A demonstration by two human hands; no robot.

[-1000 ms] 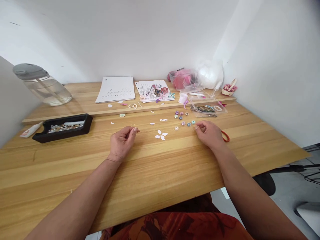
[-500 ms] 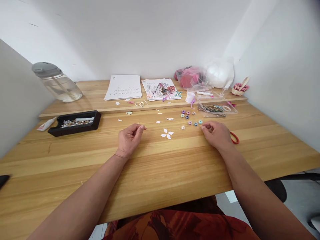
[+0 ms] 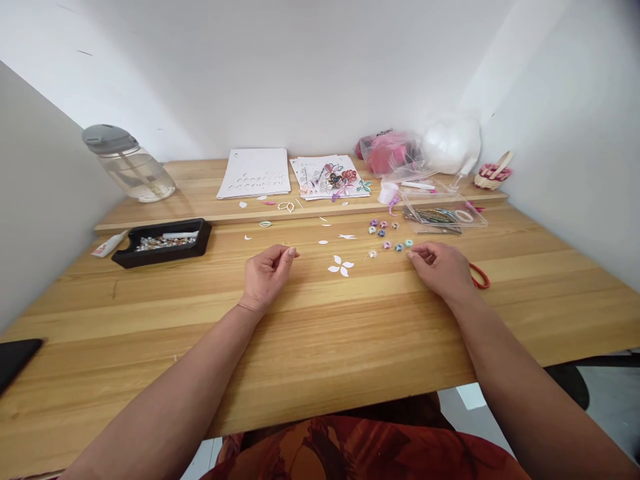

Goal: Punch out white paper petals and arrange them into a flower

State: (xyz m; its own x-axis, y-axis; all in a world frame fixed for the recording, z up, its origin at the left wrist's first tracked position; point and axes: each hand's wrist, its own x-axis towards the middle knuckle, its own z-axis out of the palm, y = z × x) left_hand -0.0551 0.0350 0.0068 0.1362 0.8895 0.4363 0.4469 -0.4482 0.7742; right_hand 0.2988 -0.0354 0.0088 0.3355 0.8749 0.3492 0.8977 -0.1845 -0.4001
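Observation:
My left hand (image 3: 270,275) rests on the wooden table (image 3: 320,333), its thumb pressed against the curled fingers; whatever it pinches is too small to make out. White paper petals (image 3: 341,266) lie to its right, arranged like a flower. My right hand (image 3: 440,268) is also closed in a pinch, and I cannot see what is in it. Its fingertips are close to a mint-green spool (image 3: 409,243). Several other small coloured thread spools (image 3: 382,233) lie beyond and left of it. Red-handled scissors (image 3: 480,276) are partly hidden behind my right wrist.
A black tray (image 3: 167,257) of beads and a white tube (image 3: 109,244) stand at left, near a clear bottle (image 3: 133,167). On the raised shelf are paper sheets (image 3: 255,167), beaded flowers (image 3: 345,180), plastic bags (image 3: 450,147) and a small basket (image 3: 493,175). A clear toolbox (image 3: 443,212) sits at right.
The whole view has shifted slightly, so everything appears a little further right. Both hands keep the same pinched pose beside the same things.

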